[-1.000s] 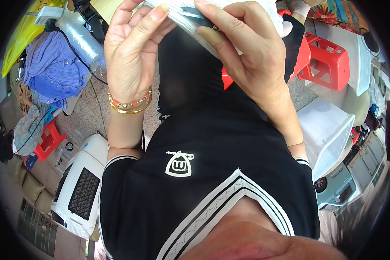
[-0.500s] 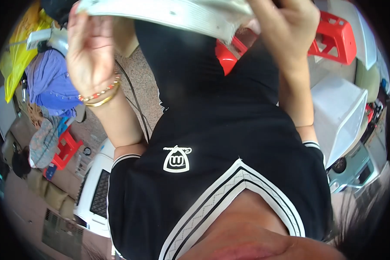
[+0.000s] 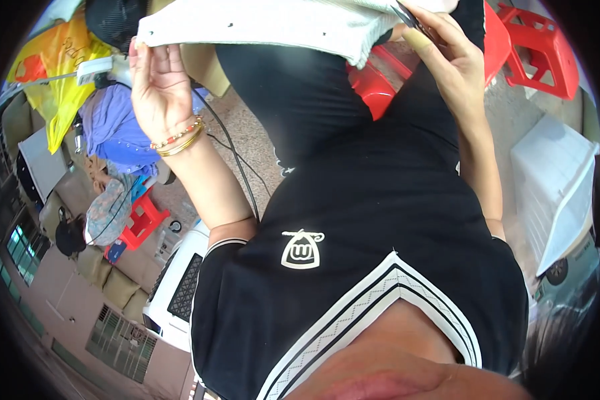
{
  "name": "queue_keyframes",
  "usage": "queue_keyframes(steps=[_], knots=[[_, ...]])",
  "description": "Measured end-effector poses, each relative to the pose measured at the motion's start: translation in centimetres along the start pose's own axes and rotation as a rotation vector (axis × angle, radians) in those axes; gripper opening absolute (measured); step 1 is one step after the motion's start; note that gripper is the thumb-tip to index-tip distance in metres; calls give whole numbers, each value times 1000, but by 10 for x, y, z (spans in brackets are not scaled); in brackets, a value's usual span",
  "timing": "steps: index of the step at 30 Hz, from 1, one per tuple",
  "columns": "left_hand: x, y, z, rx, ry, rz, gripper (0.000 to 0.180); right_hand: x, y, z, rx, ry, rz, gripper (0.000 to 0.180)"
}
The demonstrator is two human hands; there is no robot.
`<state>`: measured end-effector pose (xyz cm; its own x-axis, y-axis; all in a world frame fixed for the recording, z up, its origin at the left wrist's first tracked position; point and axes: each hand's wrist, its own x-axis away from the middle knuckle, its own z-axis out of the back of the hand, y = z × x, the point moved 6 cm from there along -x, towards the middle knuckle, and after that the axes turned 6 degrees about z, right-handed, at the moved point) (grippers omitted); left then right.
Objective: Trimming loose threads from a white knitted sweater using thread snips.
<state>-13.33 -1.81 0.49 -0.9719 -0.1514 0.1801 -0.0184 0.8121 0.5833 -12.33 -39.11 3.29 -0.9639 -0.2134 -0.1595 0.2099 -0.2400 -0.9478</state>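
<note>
A white piece of fabric (image 3: 260,25), perhaps a garment part, stretches across the top of the view. Small dark dots sit in a row near its lower edge. My left hand (image 3: 159,87) pinches its left corner between thumb and fingertips, the other fingers raised behind. At the fabric's right end, my right hand (image 3: 450,57) is closed round a small dark pointed tool that looks like thread snips (image 3: 410,19). The tool's tip lies against the cloth. Whether the right fingers also grip the fabric cannot be made out.
Left of me are a yellow plastic bag (image 3: 60,110), purple clothing (image 3: 113,127), a red stool (image 3: 143,217) and a white machine (image 3: 170,287). Black cables (image 3: 237,157) run along the floor. At the right stand red stools (image 3: 547,53) and a translucent bin (image 3: 553,187).
The fabric has been turned flatter, so its row of dots now shows. The snips in my right hand have come into sight. The whole view has shifted slightly.
</note>
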Motion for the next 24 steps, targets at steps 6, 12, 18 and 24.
queue_keyframes(steps=[6,12,18,24], knots=[[6,0,-7,-103,121,-71,22,-1,12,-9,-9,-54,222,33],[13,3,-6,-109,122,-80,20,-26,-58,-47,59,-261,290,39],[10,-3,-8,-77,88,-52,20,-30,-73,-78,161,18,969,31],[12,-3,-15,-149,111,-109,21,-37,-98,-80,298,-132,770,28]])
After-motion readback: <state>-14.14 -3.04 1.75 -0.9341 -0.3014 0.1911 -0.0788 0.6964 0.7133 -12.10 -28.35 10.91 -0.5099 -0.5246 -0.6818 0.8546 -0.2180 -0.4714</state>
